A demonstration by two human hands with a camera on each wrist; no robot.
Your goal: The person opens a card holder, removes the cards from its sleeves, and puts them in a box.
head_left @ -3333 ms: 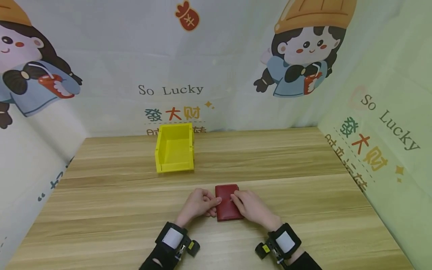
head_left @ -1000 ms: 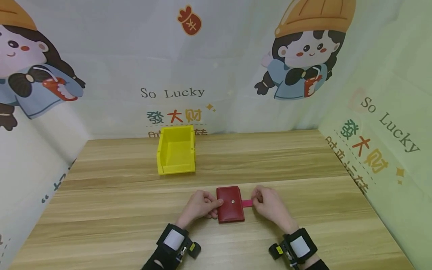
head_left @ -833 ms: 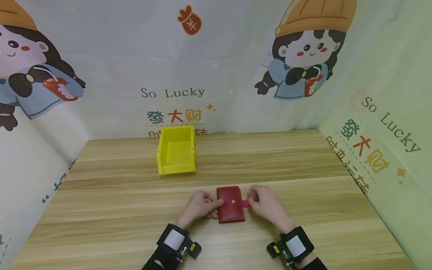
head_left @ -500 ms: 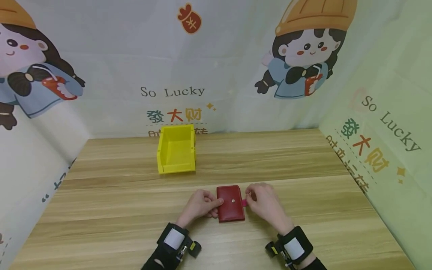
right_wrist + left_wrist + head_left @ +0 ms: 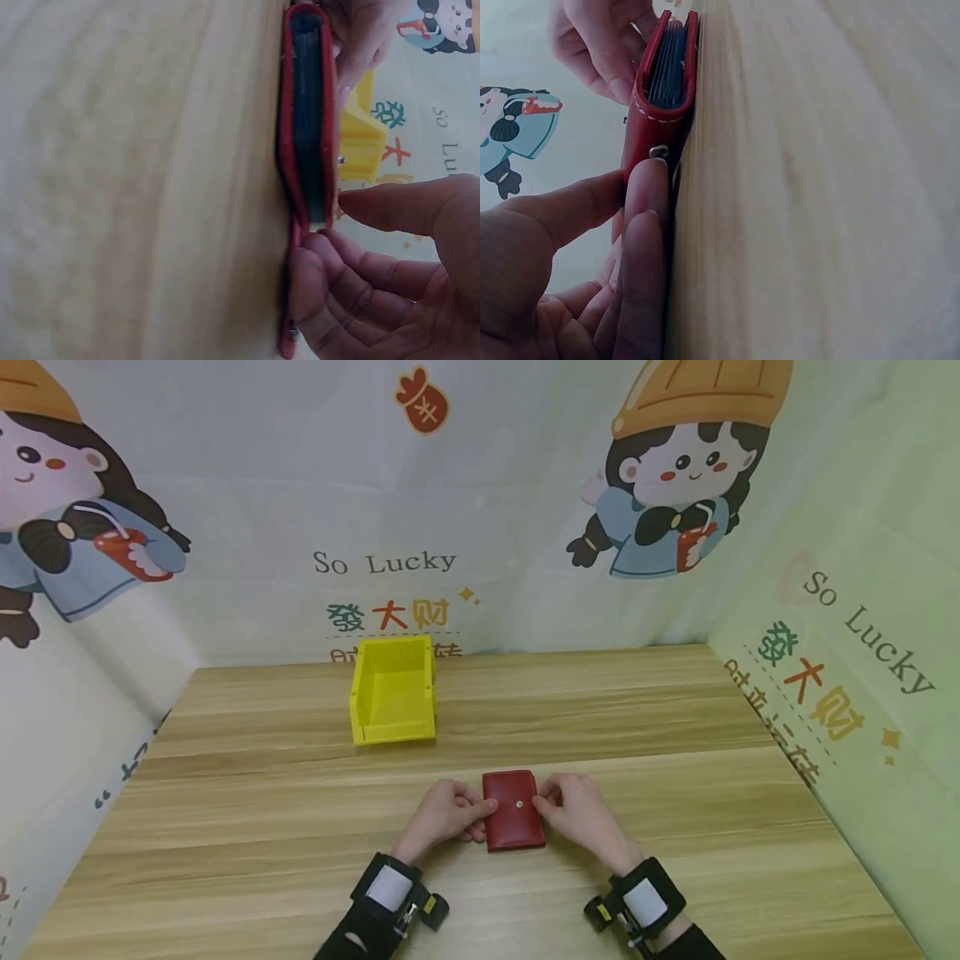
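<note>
Now, red wallet, near side of yellow bin: your right hand has brought the strap back against it, fingers pinching; left hand pinches opposite edge. Closure seems near.

"So Lucky" and 發大财 stand printed on the backdrop

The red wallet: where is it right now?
In the head view the red wallet lies flat on the wooden table between the left hand and right hand, nearer than the yellow bin.
</note>
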